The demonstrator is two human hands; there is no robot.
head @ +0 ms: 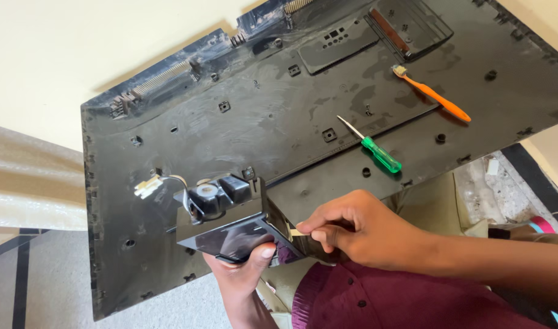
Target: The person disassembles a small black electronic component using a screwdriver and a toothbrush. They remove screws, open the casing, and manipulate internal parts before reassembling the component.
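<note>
Trouble could come from the small black plastic part (227,222) I hold at the near edge of the big black back cover (303,116) on my lap. My left hand (245,274) grips it from below, thumb on its shiny face. My right hand (352,234) pinches a small pale bit beside it, fingers closed. If I tug hard, the thin wire with the white plug (148,186) may snap. The green screwdriver (376,152) and orange toothbrush (434,94) could slide off the tilted cover.
</note>
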